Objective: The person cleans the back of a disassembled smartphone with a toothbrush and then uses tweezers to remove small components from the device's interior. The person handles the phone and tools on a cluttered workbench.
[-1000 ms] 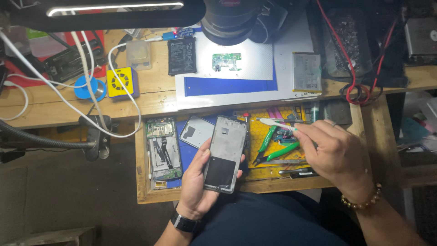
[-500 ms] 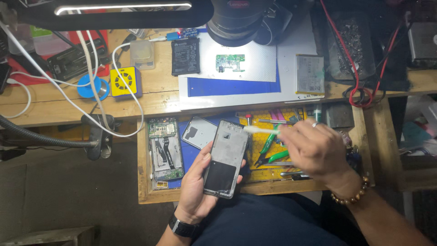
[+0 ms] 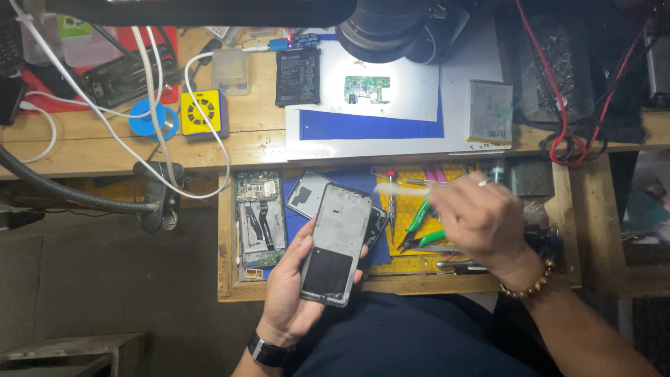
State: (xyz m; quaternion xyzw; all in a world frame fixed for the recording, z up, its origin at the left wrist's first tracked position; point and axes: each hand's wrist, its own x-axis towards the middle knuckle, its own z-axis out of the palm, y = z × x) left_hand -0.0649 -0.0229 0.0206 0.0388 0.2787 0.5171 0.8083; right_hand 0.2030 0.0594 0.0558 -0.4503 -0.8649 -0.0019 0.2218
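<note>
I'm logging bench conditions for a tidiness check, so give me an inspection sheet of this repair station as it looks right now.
Surface: wooden bench with an open drawer below its front edge.
Job's things: phone frame, back side up; thin tool, blurred.
Clutter: opened phone, green-handled cutters and screwdriver in the drawer; circuit board, two batteries, yellow fan box on the bench.
Grippers: left hand cradles the phone frame; right hand pinches the thin tool.
Cables: white cables cross the bench; red wires at right.
Surroundings: lamp arm, dark floor.
</note>
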